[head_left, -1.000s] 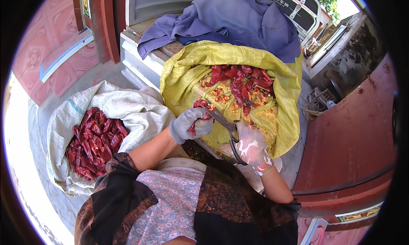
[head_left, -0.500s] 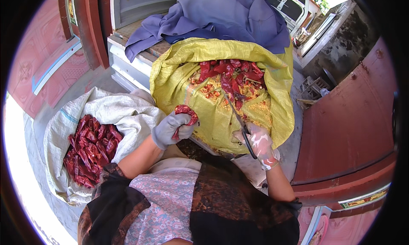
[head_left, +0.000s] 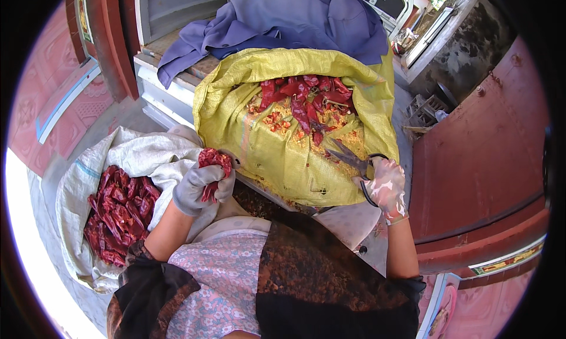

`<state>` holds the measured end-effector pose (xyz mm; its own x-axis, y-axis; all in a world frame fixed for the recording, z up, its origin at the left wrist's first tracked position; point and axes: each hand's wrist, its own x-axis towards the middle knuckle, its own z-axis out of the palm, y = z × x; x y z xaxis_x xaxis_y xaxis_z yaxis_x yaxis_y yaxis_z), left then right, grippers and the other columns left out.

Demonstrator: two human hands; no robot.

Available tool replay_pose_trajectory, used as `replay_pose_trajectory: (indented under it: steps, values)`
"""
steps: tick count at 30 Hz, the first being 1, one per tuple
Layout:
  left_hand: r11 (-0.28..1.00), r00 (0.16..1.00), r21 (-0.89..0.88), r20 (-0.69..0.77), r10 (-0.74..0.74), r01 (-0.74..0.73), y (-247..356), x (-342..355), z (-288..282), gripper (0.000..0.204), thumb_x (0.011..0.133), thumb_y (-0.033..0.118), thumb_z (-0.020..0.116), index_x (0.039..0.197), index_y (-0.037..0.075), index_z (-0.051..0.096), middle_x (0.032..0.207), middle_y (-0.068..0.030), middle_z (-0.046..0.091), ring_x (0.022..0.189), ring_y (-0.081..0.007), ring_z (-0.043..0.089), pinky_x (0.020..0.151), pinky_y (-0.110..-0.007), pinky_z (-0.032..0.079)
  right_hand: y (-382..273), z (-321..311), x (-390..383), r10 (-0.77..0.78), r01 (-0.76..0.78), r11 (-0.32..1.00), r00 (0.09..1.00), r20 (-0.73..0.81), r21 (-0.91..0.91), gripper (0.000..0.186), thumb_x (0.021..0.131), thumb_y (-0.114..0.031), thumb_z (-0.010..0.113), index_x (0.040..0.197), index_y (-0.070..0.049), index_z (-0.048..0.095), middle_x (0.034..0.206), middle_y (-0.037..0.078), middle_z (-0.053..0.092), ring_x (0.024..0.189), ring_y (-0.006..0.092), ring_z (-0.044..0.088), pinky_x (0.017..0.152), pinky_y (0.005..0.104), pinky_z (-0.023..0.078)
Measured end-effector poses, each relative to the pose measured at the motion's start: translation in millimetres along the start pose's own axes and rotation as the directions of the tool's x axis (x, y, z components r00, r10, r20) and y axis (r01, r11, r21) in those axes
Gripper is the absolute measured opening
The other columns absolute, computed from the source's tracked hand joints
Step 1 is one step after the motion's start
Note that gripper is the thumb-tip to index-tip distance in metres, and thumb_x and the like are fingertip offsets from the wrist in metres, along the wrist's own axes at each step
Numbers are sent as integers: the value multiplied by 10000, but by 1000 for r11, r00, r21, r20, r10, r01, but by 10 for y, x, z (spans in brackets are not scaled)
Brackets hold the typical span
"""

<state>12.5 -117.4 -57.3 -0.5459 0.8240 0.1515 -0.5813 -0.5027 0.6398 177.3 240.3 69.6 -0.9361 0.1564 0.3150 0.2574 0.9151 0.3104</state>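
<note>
In my grey-gloved left hand (head_left: 202, 187) is a dried red chili (head_left: 214, 159), its crumpled ends poking out above and below the fingers. My right hand (head_left: 386, 188), in a camouflage-patterned glove, grips black-handled scissors (head_left: 349, 157) whose blades are parted and point left over the yellow sack. That yellow woven sack (head_left: 277, 162) lies open ahead, with red chili pieces (head_left: 306, 97) and yellow seeds (head_left: 348, 135) spread across it. At the left a white woven sack (head_left: 144, 153), its mouth folded back, is full of whole dried chilies (head_left: 121, 212).
Behind the yellow sack, a blue-purple cloth garment (head_left: 283, 17) drapes over a cart bed with a light metal side (head_left: 168, 82). A dark red metal door (head_left: 480, 156) stands at the right, near a small crate (head_left: 425, 110). Pink tiled wall (head_left: 44, 85) rises at the left.
My left hand has drawn left and slightly nearer with the chili. My right hand has shifted right with the scissors, whose blades now show apart. The whole view has shifted a little.
</note>
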Motion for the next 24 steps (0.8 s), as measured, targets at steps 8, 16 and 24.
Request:
replay_pose_trajectory:
  steps: [8,16,24]
  values:
    - [996,998,89,-65,19,-13,105,-2,560,459,757,126,621,1158,-41,473,686,-83,515,547,-145,472,523,-257,396,176,335,415,479,-526,847,819,315,79,522,748,-509,599,998,-52,637,958,192,643,908,362,606,809,400,479]
    - [992,997,-119,67,-37,44,28,115,560,417,741,103,675,1113,23,503,810,-71,520,668,-164,493,595,-302,413,-277,142,742,-95,106,970,994,-61,220,681,687,-292,718,1299,-158,449,1165,134,544,1060,300,539,892,391,439]
    - [996,988,-34,131,-80,85,-25,240,660,270,760,89,660,995,42,536,773,-92,529,659,-189,525,608,-301,421,-481,641,1017,-147,249,776,965,-219,580,542,732,-204,675,1248,-290,533,1141,113,571,1068,293,534,915,350,433]
